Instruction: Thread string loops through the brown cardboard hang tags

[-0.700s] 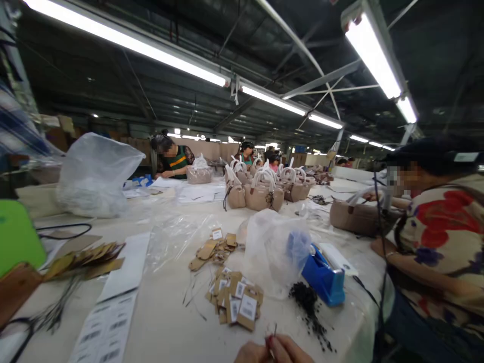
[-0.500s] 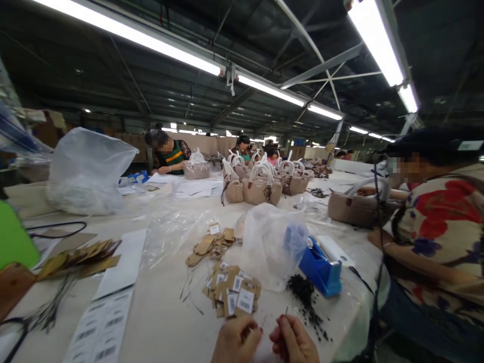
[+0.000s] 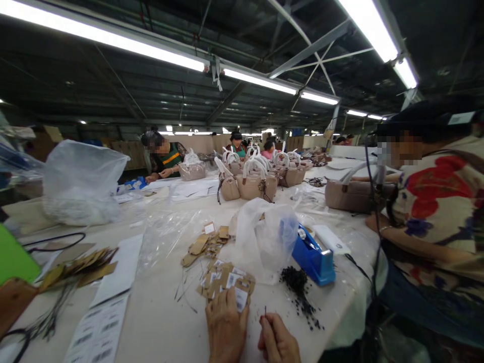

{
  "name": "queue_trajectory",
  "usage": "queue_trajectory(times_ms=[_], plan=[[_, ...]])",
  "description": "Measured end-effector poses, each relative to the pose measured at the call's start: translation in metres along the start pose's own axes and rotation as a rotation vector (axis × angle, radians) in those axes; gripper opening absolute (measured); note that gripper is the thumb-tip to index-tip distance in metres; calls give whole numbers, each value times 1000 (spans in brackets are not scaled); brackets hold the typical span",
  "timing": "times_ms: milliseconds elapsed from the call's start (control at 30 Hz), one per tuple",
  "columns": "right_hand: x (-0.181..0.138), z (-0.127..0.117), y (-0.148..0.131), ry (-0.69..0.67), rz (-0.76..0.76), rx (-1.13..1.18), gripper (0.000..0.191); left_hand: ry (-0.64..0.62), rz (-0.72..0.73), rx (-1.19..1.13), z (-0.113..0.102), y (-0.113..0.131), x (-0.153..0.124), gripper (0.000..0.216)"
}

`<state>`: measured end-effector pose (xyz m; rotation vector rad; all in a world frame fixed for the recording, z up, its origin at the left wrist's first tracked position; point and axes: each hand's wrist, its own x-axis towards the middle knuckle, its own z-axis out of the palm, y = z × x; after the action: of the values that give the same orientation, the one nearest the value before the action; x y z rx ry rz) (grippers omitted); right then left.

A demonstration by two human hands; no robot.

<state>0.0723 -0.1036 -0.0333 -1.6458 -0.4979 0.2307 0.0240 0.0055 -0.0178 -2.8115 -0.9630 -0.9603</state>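
My left hand (image 3: 226, 326) lies palm down on the near edge of a pile of brown cardboard tags (image 3: 214, 287), several with white barcode labels. Its fingers are stretched out over the tags; anything beneath them is hidden. To its right, my right hand (image 3: 279, 339) pinches a thin dark piece (image 3: 265, 309) that pokes up between thumb and forefinger. The piece is too small to identify. Beyond the right hand sits a heap of small black pieces (image 3: 295, 283), some scattered toward the front. A second group of brown tags (image 3: 200, 244) lies farther back.
A crumpled clear plastic bag (image 3: 254, 247) and a blue tape dispenser (image 3: 314, 258) stand behind the tags. Barcode label sheets (image 3: 100, 330) lie at left. Beige handbags (image 3: 257, 186) are grouped farther back. A co-worker (image 3: 434, 201) sits at right beside another handbag (image 3: 350, 194).
My left hand has moved forward and left onto the tag pile, its curled fingers now stretched out. The right hand still pinches the thin dark piece. The view has shifted slightly.
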Motion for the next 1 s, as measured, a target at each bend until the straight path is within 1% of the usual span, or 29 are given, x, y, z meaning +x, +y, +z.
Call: queue_trajectory(times_ms=[100, 233, 367, 433, 533, 667, 733, 800, 867, 900, 933, 1000], plan=[[0, 0, -1, -28, -13, 5, 51, 84, 38, 52, -2, -4, -2, 29], [2, -2, -7, -39, 29, 87, 50, 190, 124, 57, -14, -10, -7, 33], [6, -8, -16, -120, 118, 227, 45, 248, 298, -31, -28, -20, -22, 38], [7, -13, -19, -167, 160, 301, 42, 262, 381, -54, -31, -22, -31, 39], [8, -19, -22, -200, 207, 346, 41, 300, 379, -97, -29, -20, -42, 35], [9, -20, -23, -229, 204, 321, 40, 332, 335, -137, -24, -12, -48, 32], [9, -19, -24, -231, 204, 311, 40, 299, 343, -109, -23, -10, -46, 38], [9, -17, -25, -236, 194, 296, 41, 240, 377, -96, -22, -8, -42, 45], [9, -17, -25, -234, 176, 283, 43, 173, 396, -136, -21, -6, -37, 46], [9, -17, -25, -238, 175, 285, 43, 134, 371, -185, -20, -4, -35, 45], [9, -18, -24, -246, 177, 293, 44, 83, 312, -260, -20, -3, -32, 44], [9, -19, -23, -250, 185, 311, 44, -64, 115, -515, -21, 0, -27, 42]])
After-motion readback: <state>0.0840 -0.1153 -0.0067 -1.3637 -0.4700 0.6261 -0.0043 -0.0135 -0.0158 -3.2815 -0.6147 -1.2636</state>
